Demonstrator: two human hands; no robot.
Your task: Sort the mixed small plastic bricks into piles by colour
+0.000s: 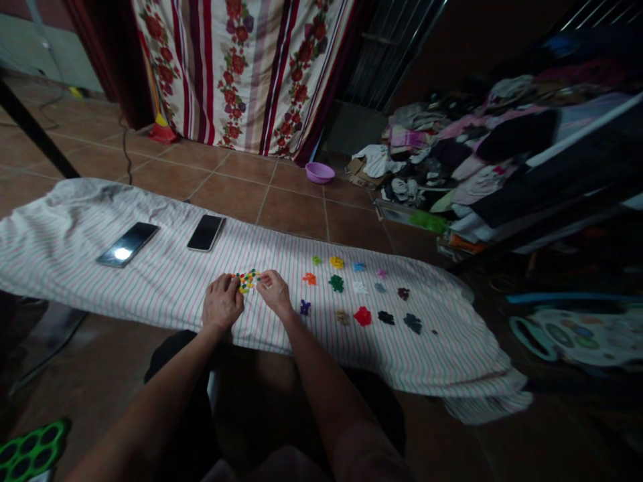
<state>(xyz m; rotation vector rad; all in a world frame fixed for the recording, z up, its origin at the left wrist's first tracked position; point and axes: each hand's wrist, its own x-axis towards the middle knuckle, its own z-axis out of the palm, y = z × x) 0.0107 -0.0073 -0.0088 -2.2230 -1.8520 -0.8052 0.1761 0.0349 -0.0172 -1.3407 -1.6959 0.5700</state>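
A small mixed pile of red, yellow, green and white pieces [247,281] lies on the striped cloth [281,335] between my hands. My left hand [222,302] rests palm down at the pile's left edge, its fingers lying over the cloth and touching the nearest pieces. At the right edge, my right hand [274,292] has thumb and fingertips pinched together; whatever is between them is too small to make out. To the right, sorted heaps stand in loose rows, among them an orange heap [309,278], a dark green heap [336,284], a purple heap [305,307] and a red heap [362,316].
Two phones, a larger phone [128,244] and a smaller phone [205,233], lie on the cloth at left. Beyond on the tiled floor stand a purple basin [320,173] and a heap of clothes [467,147]. A floral curtain [251,73] hangs behind.
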